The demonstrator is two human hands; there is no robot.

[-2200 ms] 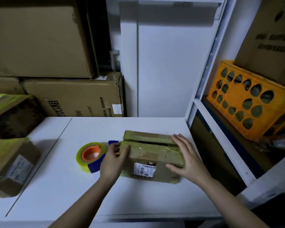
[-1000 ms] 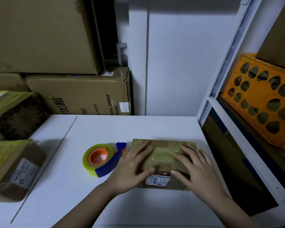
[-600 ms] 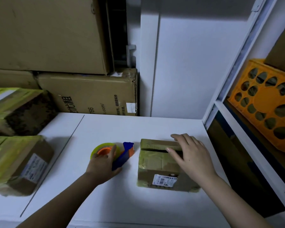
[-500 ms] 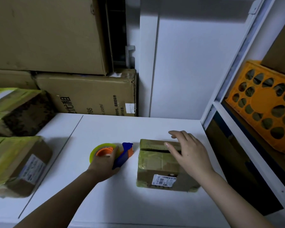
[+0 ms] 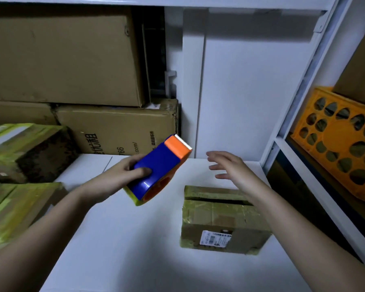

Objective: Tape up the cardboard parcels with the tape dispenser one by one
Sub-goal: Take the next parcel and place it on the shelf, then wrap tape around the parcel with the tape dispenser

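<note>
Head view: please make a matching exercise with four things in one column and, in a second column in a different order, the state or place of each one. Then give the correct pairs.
Things:
1. tape dispenser
2. right hand
3. small parcel
4. orange crate

States or places:
A. on the shelf at the right
B. lies on the white table, top flaps apart by a dark gap
C. fingers spread, holds nothing, above the table
D. lifted off the table in the left hand

Pairs: 1-D, 2-C, 3-B, 4-A
</note>
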